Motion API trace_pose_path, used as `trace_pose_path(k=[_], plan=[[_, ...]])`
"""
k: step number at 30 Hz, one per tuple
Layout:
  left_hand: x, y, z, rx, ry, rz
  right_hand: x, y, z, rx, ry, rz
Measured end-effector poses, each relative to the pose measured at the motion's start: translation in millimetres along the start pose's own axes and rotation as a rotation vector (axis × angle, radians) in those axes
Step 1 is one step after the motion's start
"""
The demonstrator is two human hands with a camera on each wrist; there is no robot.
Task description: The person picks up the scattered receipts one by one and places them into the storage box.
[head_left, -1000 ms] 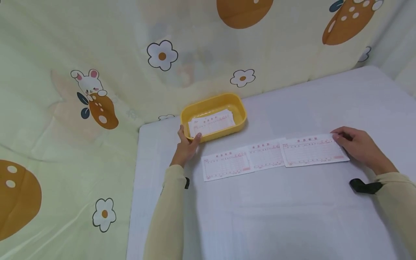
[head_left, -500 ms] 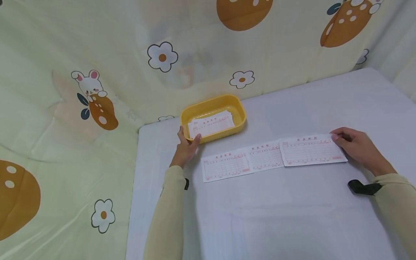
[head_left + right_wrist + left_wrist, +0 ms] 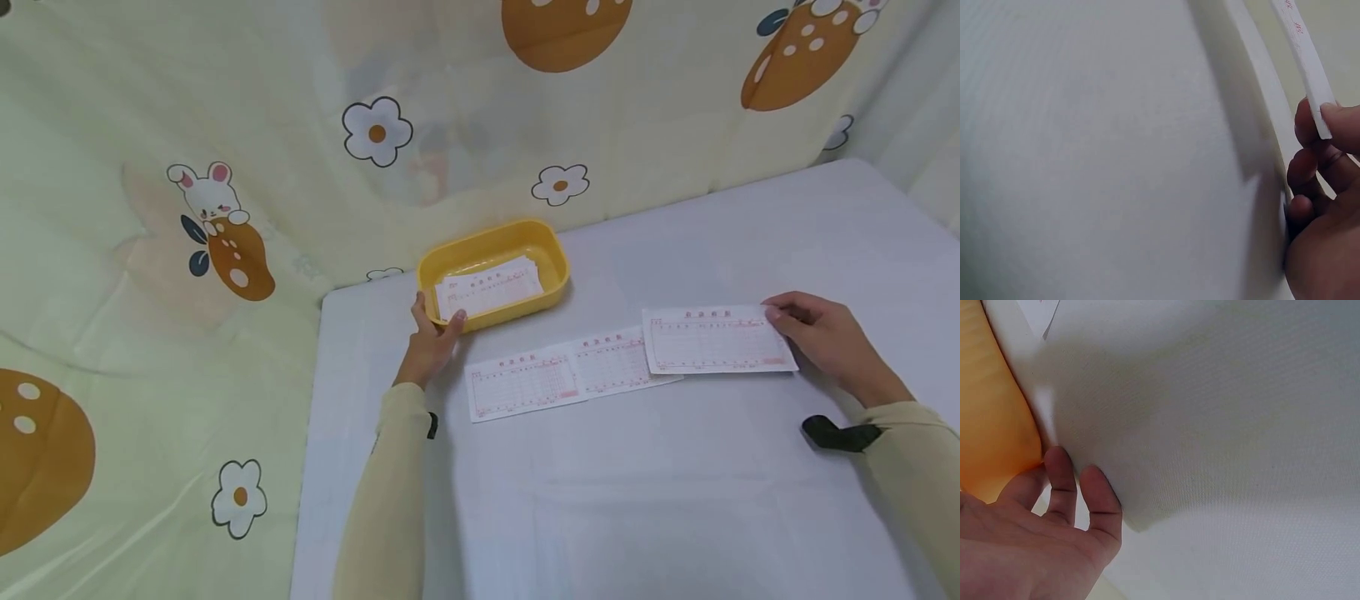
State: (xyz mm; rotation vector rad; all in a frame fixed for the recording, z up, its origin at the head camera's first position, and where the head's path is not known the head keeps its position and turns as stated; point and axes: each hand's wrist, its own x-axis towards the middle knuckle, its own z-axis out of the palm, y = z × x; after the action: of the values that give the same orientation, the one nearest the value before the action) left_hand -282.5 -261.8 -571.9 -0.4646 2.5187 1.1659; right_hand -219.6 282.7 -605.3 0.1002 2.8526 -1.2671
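Observation:
My left hand (image 3: 427, 354) grips the near left corner of a yellow plastic basket (image 3: 513, 316), thumb at its front wall. Inside the basket lies a loose stack of receipts (image 3: 491, 287), white with red print. My right hand (image 3: 840, 346) pinches the right end of a receipt pad (image 3: 712, 342) between thumb and fingers. Its near edge is tilted up off the table, and its left end covers part of a second receipt pad (image 3: 611, 362). Left of that lies a third receipt pad (image 3: 522, 385). The right wrist view shows the held pad (image 3: 1307, 65) edge-on.
A white cloth covers the table (image 3: 637, 500). Behind it and to the left hangs a pale green curtain (image 3: 465, 108) with flowers and rabbits, close behind the basket. A black wrist strap (image 3: 840, 433) is on my right sleeve.
My right hand has raised the right-hand receipt pad a little off the table and shifted it slightly back. More of the middle pad's lower right corner shows. My left hand stays on the basket.

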Motion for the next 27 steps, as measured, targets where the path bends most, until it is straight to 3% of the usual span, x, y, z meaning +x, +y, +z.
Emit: trace_pose_path(k=[13,27], plan=[[1.7,0.2,1.5,-0.015,0.003,-0.023,4.6,-28.3,2.0,0.015,0.024,-0.003],[-0.1,1.3,0.3,-0.017,0.011,-0.016,37.3,-79.7,24.3,0.087,0.025,-0.034]])
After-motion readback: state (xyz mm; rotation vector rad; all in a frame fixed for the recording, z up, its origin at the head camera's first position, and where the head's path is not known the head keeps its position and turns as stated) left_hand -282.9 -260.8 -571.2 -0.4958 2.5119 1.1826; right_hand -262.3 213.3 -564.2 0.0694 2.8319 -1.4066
